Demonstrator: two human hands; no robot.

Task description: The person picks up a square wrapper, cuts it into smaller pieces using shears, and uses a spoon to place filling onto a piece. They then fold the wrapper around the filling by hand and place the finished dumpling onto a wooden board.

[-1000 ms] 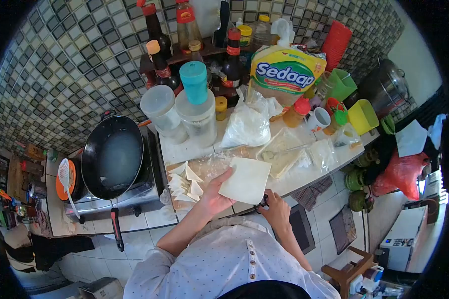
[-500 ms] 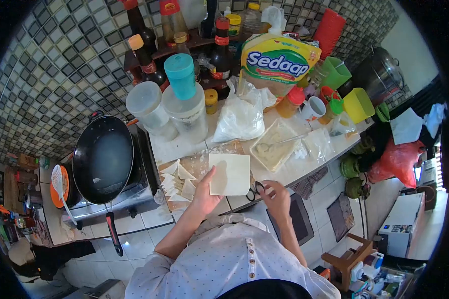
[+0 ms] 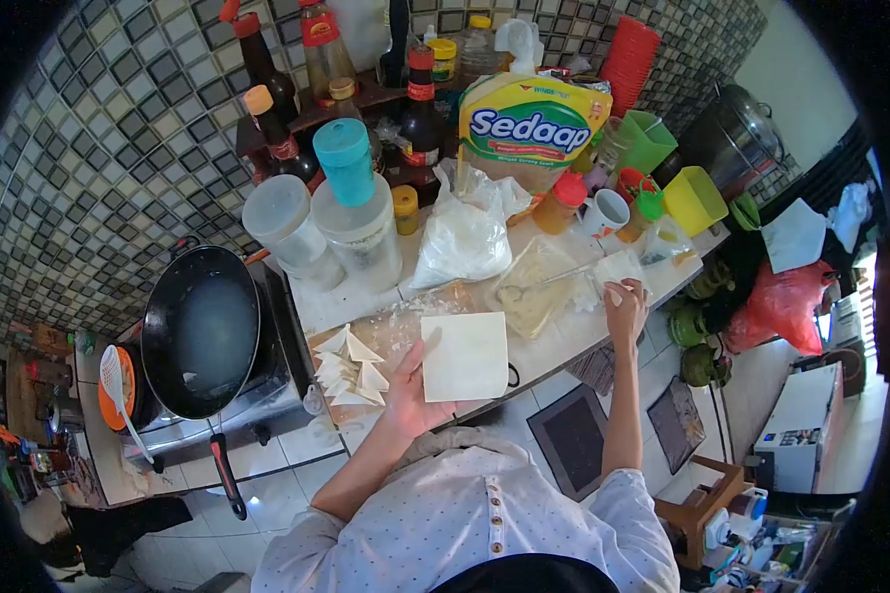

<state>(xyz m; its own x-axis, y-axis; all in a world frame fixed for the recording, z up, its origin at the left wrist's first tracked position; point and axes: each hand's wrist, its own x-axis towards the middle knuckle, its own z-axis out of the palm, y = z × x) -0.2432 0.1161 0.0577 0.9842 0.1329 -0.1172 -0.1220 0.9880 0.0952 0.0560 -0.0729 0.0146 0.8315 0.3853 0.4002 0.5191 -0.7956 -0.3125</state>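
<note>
While the left hand (image 3: 405, 393) grasps a square off-white thin sheet (image 3: 467, 358), the right hand (image 3: 625, 314), grip unclear, is nearer the flat clear plastic packet (image 3: 620, 266) lying just beyond its fingertips, shallow translucent plastic tray (image 3: 512, 322) beyond and between both hands.

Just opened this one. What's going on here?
A person stands at a kitchen counter. The left hand holds a pale square sheet above the counter's front edge. The right hand is over a pale plastic packet; whether it has a grip on it is unclear. Pale, pointed pieces lie grouped on a wooden board, and a black pan sits on the stove.
</note>
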